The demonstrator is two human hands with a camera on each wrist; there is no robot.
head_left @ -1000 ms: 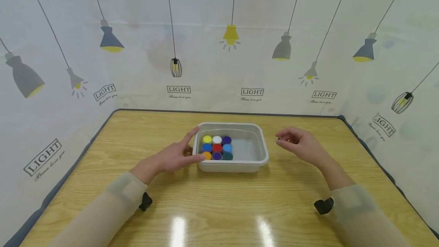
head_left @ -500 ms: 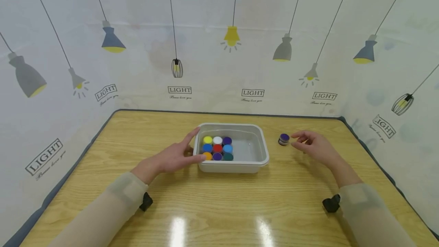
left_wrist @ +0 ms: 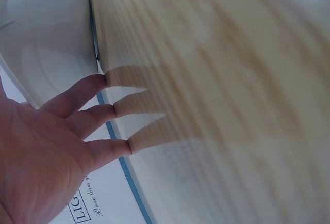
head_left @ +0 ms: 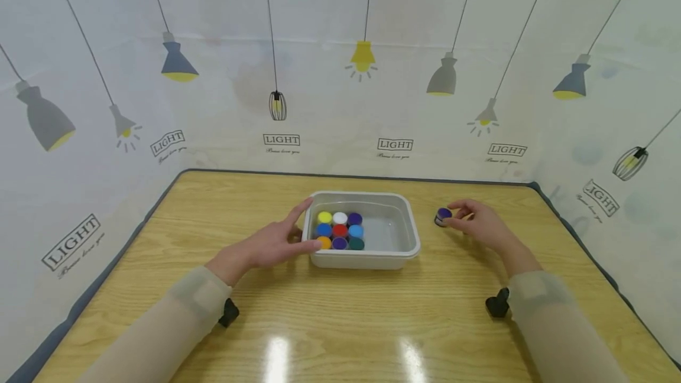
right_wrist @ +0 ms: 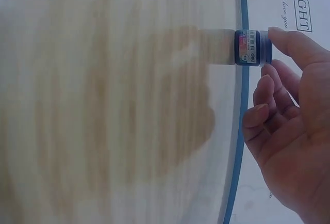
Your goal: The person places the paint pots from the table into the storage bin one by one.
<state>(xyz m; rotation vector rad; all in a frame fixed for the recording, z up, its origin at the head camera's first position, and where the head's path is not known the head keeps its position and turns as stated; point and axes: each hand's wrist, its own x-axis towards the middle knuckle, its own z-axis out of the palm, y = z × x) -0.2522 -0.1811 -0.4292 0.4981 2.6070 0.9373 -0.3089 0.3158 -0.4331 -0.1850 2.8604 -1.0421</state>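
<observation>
In the head view a white plastic tray (head_left: 362,260) holds several small paint jars (head_left: 339,230) in rows at its left side, with lids in yellow, white, purple, blue, red, green and orange. My left hand (head_left: 268,245) spans the tray's left end, thumb and index finger spread along the rim. The left wrist view shows the other fingers of that hand (left_wrist: 51,146) stretched toward the table. To the tray's right, a purple-lidded paint jar (head_left: 442,216) stands upright on the table. My right hand (head_left: 483,228) pinches its lid between thumb and finger; its label faces the right wrist camera.
The wooden table (head_left: 340,312) ends at a dark edge, with a lamp-printed wall covering (head_left: 330,99) behind and at both sides. The tray's right half shows its bare bottom (head_left: 383,232). Black wrist cameras (head_left: 498,304) sit at the sleeves.
My right hand set the purple-lidded jar on the table and drew off to the right, then came back left to its lid. The left hand has stayed at the tray.
</observation>
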